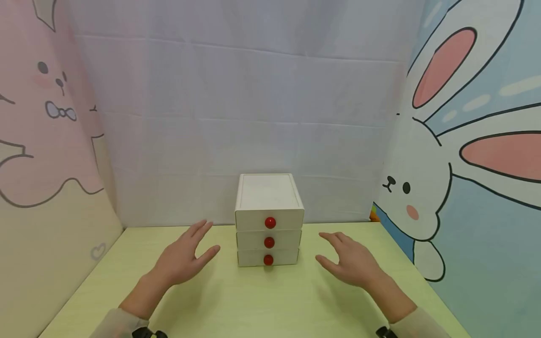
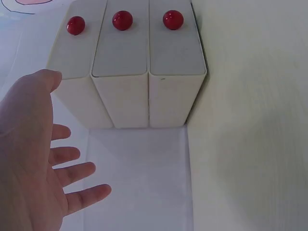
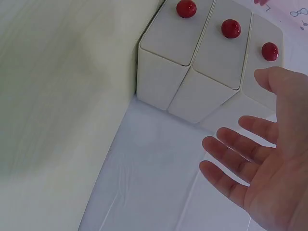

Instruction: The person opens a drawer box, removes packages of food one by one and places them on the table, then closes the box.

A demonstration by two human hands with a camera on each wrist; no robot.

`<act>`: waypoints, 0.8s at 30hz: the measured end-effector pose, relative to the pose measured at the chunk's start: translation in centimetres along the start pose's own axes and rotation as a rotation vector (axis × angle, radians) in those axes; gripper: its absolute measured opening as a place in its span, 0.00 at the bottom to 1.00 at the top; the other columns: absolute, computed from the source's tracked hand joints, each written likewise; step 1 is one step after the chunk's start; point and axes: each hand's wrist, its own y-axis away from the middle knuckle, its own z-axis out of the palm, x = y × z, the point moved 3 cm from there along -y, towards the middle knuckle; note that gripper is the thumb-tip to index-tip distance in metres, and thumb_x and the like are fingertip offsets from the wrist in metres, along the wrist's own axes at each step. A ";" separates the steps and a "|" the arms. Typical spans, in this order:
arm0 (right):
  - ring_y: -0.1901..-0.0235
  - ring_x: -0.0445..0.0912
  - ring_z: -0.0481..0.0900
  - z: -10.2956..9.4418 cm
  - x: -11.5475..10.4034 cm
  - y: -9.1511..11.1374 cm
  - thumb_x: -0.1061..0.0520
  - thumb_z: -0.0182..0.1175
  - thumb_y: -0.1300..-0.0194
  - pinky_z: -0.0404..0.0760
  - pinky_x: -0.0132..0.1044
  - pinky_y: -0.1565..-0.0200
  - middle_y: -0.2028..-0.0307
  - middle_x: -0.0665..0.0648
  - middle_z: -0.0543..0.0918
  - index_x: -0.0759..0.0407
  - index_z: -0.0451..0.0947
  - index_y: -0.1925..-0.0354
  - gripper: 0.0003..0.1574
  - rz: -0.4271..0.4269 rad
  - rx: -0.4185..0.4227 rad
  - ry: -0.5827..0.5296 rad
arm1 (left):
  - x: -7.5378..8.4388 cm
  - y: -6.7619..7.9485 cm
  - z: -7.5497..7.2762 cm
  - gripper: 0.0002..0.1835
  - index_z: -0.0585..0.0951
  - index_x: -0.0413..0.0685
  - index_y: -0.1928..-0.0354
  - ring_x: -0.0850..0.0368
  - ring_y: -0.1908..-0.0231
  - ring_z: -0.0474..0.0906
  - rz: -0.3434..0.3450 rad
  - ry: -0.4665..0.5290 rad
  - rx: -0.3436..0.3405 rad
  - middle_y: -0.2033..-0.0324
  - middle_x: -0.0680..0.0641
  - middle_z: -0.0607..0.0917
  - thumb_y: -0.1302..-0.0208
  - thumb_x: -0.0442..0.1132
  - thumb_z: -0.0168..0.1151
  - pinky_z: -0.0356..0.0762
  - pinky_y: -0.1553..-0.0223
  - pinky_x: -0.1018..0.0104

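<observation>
A white drawer box (image 1: 269,192) with three stacked drawers stands at the back middle of the table, every drawer closed. Each drawer front carries one round red knob (image 1: 269,242). To the left of the box my left hand (image 1: 182,257) hovers with fingers spread, apart from it. My right hand (image 1: 351,261) is held on the other side, thumb and fingers apart, also touching nothing. Both wrist views show the drawer fronts (image 2: 122,53) beyond the thumbs. Neither palm holds anything.
The light yellow-green table (image 1: 253,305) meets a white cloth backdrop (image 1: 253,117) behind the box. A pink cartoon panel (image 1: 42,141) rises on the left, and a blue panel with a white rabbit (image 1: 486,244) on the right.
</observation>
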 end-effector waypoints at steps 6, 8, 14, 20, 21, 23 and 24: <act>0.53 0.47 0.90 -0.5 -1.8 -0.6 0.44 0.71 0.26 0.83 0.34 0.65 0.43 0.49 0.88 0.47 0.80 0.28 0.32 -0.068 0.082 -0.074 | 0.4 -2.0 -0.5 0.39 0.64 0.48 0.14 0.36 0.37 0.86 -0.009 0.071 -0.012 0.18 0.39 0.67 0.16 0.62 0.54 0.85 0.44 0.33; 0.53 0.47 0.90 -0.7 -2.6 -0.9 0.45 0.70 0.26 0.82 0.32 0.65 0.44 0.49 0.88 0.47 0.80 0.28 0.32 -0.081 0.079 -0.095 | 0.6 -2.9 -0.6 0.39 0.63 0.49 0.14 0.33 0.31 0.81 -0.013 0.099 -0.019 0.17 0.39 0.66 0.15 0.62 0.52 0.82 0.39 0.31; 0.55 0.47 0.89 -0.7 -4.9 -2.0 0.46 0.71 0.27 0.80 0.30 0.67 0.45 0.51 0.88 0.49 0.78 0.26 0.34 -0.112 0.073 -0.153 | 1.6 -6.0 -1.0 0.37 0.62 0.49 0.13 0.32 0.22 0.70 -0.010 0.215 -0.038 0.17 0.37 0.64 0.12 0.60 0.48 0.74 0.29 0.30; 0.59 0.44 0.87 -0.2 -6.7 -3.3 0.47 0.69 0.26 0.77 0.29 0.69 0.44 0.54 0.88 0.49 0.76 0.25 0.35 -0.177 0.089 -0.181 | 2.7 -9.1 -1.1 0.37 0.62 0.46 0.14 0.33 0.24 0.72 0.008 0.306 -0.048 0.18 0.36 0.65 0.12 0.59 0.48 0.75 0.28 0.32; 0.60 0.42 0.87 -0.1 -7.0 -3.5 0.47 0.69 0.26 0.77 0.29 0.70 0.44 0.54 0.88 0.49 0.76 0.25 0.35 -0.191 0.095 -0.184 | 2.9 -9.5 -1.1 0.37 0.62 0.46 0.14 0.33 0.24 0.72 0.008 0.317 -0.053 0.18 0.36 0.65 0.12 0.59 0.48 0.74 0.28 0.32; 0.63 0.41 0.86 0.1 -7.5 -3.9 0.49 0.68 0.26 0.76 0.29 0.72 0.44 0.55 0.88 0.49 0.76 0.25 0.35 -0.215 0.109 -0.194 | 3.1 -10.4 -1.1 0.37 0.62 0.46 0.14 0.33 0.24 0.72 0.009 0.330 -0.058 0.17 0.36 0.65 0.12 0.59 0.48 0.73 0.26 0.31; 0.64 0.42 0.86 0.2 -7.7 -4.1 0.50 0.68 0.25 0.75 0.29 0.72 0.44 0.55 0.88 0.49 0.75 0.25 0.35 -0.226 0.117 -0.198 | 3.2 -10.8 -1.1 0.36 0.62 0.46 0.14 0.33 0.24 0.72 0.011 0.336 -0.062 0.17 0.36 0.65 0.12 0.59 0.48 0.72 0.26 0.31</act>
